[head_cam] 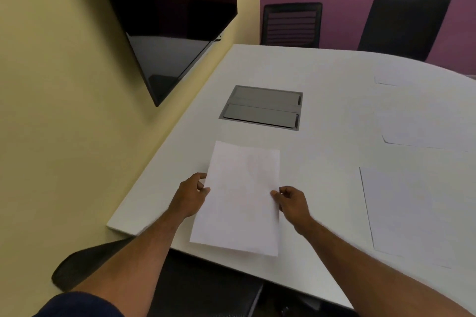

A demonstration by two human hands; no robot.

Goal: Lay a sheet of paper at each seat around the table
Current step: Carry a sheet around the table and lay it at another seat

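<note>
While my left hand (192,192) and right hand (291,201) pinch the plain white paper sheet's (239,201) long edges, its near end overhangs the white rectangular table (322,116).

White table (322,80), smooth top, rounded far edge. Grey two-flap cable hatch (261,107) set flush into the middle. Nearest sheet (239,203) lying by the front edge, its near end sticking out a bit past the rim, pinched at both long sides by the left hand (192,194) and right hand (292,202). Three more sheets flat over on the right: one near (412,216), one further back (425,128), one faint by the far edge (394,80).
</note>
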